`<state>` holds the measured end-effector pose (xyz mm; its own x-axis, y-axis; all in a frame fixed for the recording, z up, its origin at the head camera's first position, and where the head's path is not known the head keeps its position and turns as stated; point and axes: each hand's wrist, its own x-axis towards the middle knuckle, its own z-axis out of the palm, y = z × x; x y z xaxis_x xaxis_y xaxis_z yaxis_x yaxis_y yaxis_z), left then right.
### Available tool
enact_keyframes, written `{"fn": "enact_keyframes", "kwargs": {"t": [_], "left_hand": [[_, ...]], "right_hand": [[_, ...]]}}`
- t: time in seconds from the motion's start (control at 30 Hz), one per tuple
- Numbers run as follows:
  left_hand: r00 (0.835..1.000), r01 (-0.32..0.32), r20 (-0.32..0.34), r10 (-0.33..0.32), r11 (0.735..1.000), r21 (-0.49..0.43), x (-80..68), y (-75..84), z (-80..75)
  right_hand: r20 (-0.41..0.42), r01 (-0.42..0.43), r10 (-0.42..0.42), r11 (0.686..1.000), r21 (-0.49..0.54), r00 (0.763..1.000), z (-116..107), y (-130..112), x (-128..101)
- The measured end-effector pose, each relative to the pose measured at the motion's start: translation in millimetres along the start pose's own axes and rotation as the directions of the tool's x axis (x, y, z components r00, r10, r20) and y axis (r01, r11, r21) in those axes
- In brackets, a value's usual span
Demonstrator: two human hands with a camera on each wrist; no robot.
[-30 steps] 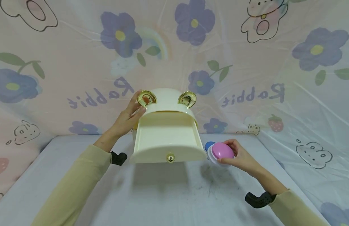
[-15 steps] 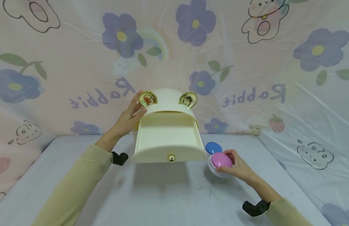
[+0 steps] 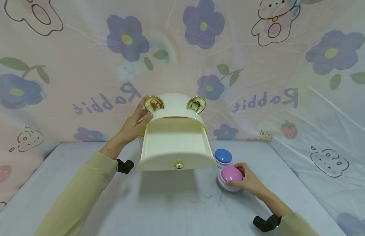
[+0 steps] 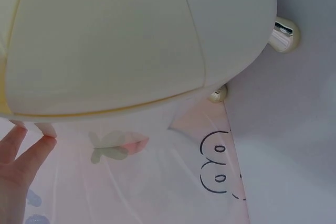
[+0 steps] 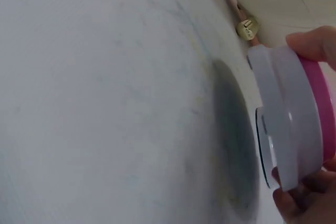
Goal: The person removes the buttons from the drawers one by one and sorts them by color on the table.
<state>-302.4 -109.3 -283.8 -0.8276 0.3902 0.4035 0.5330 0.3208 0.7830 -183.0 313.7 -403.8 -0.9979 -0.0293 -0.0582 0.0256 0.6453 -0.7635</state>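
A cream box (image 3: pixel 176 106) with two gold ears stands at the back of the table, its drawer (image 3: pixel 174 144) pulled out with a gold knob (image 3: pixel 178 165) in front. My left hand (image 3: pixel 141 117) rests with straight fingers on the box's top left corner by the left ear (image 3: pixel 154 103); the left wrist view shows the fingertips (image 4: pixel 39 132) touching the box's edge (image 4: pixel 121 51). My right hand (image 3: pixel 244 179) grips a round white button with a pink dome (image 3: pixel 230 175) (image 5: pixel 294 119) low over the table, right of the drawer front. A blue-domed button (image 3: pixel 223 156) sits just behind it.
The grey table top (image 3: pixel 176 203) stretches toward me in front of the drawer. A flowered plastic sheet (image 3: pixel 259 65) forms the back and side walls. The box's small gold foot (image 5: pixel 247 25) shows near the pink button.
My right hand has brought the pink button down and toward me, away from the drawer's corner, uncovering the blue button. The left hand and the box have stayed put.
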Motion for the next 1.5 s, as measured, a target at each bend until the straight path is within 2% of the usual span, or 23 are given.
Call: {"fn": "enact_keyframes", "kwargs": {"t": [0.1,0.37,0.77,0.9,0.97,1.07,1.17,1.27,1.37,1.5], "left_hand": [[1.0,0.003,0.003,-0.003,1.0,-0.003,-1.2,-0.9,0.1],[1.0,0.008,0.004,-0.008,1.0,-0.006,-3.2,1.0,0.9],[1.0,-0.008,0.003,0.008,1.0,-0.014,-0.7,-1.5,1.3],[1.0,-0.013,0.003,0.013,1.0,-0.015,-0.1,-1.6,0.9],[1.0,-0.009,0.001,0.009,1.0,-0.011,-0.2,-1.1,0.6],[1.0,0.001,-0.003,-0.001,1.0,-0.007,-1.6,-0.1,-0.3],[1.0,0.006,-0.005,-0.006,1.0,-0.01,-3.4,-0.6,-1.0],[1.0,0.005,0.001,-0.005,1.0,-0.015,-3.6,-1.7,-0.9],[1.0,0.0,-0.001,-0.001,1.0,-0.01,-2.7,-1.7,-0.3],[1.0,0.0,-0.01,0.0,1.0,-0.006,-0.7,0.2,0.7]], "right_hand": [[-0.008,-0.027,0.027,0.999,-0.024,1.0,4.1,1.8,-0.7],[0.003,-0.027,0.027,0.998,-0.06,1.0,11.5,7.1,-2.7],[0.081,0.031,-0.025,0.997,-0.071,0.996,3.8,2.4,-1.8],[0.1,0.1,-0.085,0.983,-0.153,0.991,-1.1,-8.3,-3.6],[0.067,0.16,-0.149,0.964,-0.212,0.987,-5.6,-22.7,-4.8],[-0.039,0.245,-0.263,0.936,-0.252,0.964,-10.6,-50.6,-6.2],[-0.157,0.326,-0.364,0.919,-0.221,0.918,-10.1,-73.9,-7.2],[-0.251,0.396,-0.424,0.905,-0.158,0.87,-7.4,-90.5,-10.1],[-0.337,0.444,-0.44,0.893,-0.071,0.832,-4.4,-104.7,-14.2],[-0.471,0.487,-0.382,0.865,0.121,0.795,0.9,-124.7,-22.4]]}}
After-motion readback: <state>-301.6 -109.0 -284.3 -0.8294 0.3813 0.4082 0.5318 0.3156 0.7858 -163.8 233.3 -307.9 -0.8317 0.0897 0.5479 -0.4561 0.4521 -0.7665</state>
